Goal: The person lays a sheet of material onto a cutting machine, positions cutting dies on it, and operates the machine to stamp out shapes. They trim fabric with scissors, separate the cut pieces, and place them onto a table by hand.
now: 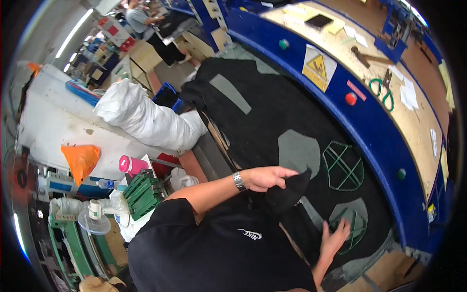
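Note:
My left hand (265,178), with a metal watch on its wrist, pinches the tip of a dark cut piece (288,192) and holds it over the black material (253,129). At the lower right, my right hand (335,237) has its thumb and fingers around the near side of a green metal frame (359,230). This frame partly overlaps a grey cut-out area. Farther up the material lies another green frame (343,166), beside a larger grey cut-out area (299,152) and apart from both hands.
A blue machine beam (360,121) with buttons borders the material. Beyond it, a wooden shelf (394,119) holds green-handled scissors (384,89), a hammer (362,57) and papers. White bundles (146,117), a pink cup (132,164) and stacked green frames (143,193) are left. Another person (141,22) stands farther back.

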Available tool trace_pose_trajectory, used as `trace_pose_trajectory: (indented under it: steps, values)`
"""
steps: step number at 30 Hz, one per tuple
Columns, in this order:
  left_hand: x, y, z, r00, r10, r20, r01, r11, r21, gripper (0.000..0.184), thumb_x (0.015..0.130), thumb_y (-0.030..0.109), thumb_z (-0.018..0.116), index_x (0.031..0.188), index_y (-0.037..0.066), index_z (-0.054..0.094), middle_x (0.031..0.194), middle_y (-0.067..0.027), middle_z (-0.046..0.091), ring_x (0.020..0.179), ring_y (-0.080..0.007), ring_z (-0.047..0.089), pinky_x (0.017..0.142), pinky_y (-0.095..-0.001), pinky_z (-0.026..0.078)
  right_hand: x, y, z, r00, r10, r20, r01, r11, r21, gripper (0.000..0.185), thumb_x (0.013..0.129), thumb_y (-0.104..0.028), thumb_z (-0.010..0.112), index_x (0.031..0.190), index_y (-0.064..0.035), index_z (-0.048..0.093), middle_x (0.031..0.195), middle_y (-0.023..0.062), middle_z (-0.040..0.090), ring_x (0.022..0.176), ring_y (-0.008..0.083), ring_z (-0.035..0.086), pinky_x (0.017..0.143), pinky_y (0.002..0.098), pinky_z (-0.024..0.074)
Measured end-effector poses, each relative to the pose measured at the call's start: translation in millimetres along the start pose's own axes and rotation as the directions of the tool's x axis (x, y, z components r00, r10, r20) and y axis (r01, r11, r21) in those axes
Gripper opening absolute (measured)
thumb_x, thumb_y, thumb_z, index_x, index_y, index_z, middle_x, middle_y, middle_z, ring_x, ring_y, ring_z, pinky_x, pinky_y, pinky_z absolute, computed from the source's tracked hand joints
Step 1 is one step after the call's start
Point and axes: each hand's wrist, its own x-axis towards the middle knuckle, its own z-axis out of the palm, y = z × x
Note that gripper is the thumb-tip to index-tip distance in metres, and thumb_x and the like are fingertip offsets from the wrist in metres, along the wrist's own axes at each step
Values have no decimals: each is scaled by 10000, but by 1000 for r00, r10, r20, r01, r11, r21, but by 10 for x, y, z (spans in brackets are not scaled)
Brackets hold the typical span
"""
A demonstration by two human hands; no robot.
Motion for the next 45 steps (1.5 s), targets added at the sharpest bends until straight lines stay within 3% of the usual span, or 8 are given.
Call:
trace_pose_trajectory:
  steps: [3,7,13,18,24,34,40,45]
  values:
    - [-39,3,-111,997,67,42,-60,987,-147,612,944,-97,512,1541,10,430,1491,-95,568,1322,-196,578,1140,-378,451,359,-509,173,947,-64,314,-245,487,838,762,941,-330,772,1518,33,431,1534,187,497,1351,305,550,989,425,555]
    - [-163,161,-485,995,96,0,-95,989,-116,623,935,-120,467,1544,3,422,1486,-102,564,1350,-199,551,1138,-356,444,610,-1234,636,803,-274,529,-581,-167,797,614,1034,-401,640,1463,8,482,1275,98,674,1062,167,672,875,313,569]
    - [-499,129,-1293,960,155,-234,-173,983,-61,597,949,-125,422,1532,2,442,1485,-88,554,1357,-190,533,1139,-339,431,1095,-1883,1137,811,153,565,-576,380,724,233,942,-88,763,1150,-41,669,941,-33,671,827,51,604,771,219,506]
    - [-608,288,-1775,850,315,-422,-369,928,-49,521,1017,-51,516,1530,3,441,1472,-95,565,1327,-185,550,1107,-329,457,1760,-2561,1313,963,-78,259,-153,635,758,128,934,-88,772,1018,-28,695,875,-68,641,765,23,563,693,197,461]
    - [-504,244,-2499,650,260,-713,-226,963,145,278,1000,97,683,1251,8,604,991,-42,730,811,-85,677,656,-261,589,2557,-2990,2122,967,-68,246,-44,904,425,183,905,-173,786,958,-25,691,742,56,664,682,133,618,687,313,509]
    - [-432,85,-2573,356,416,-837,-225,907,355,285,908,109,802,1072,-49,630,744,-81,704,568,-114,647,507,-292,585,2533,-3094,2112,975,-108,195,61,971,231,275,895,-237,795,1053,-37,695,1004,136,682,948,295,683,839,419,545]
    - [-380,227,-2418,209,533,-820,359,738,571,547,784,355,915,1073,-55,696,733,-109,703,724,-222,730,674,-362,574,2582,-3095,2149,948,-155,279,116,981,153,334,891,-276,803,1112,-56,682,1167,167,642,1103,346,649,930,450,530]
    - [-243,85,-2441,192,653,-732,269,683,680,319,798,228,831,829,-21,634,758,-90,648,677,-214,632,659,-375,521,2607,-3014,2168,938,-243,249,175,948,268,275,887,-262,806,1028,-55,692,1031,149,699,986,340,694,852,438,545]
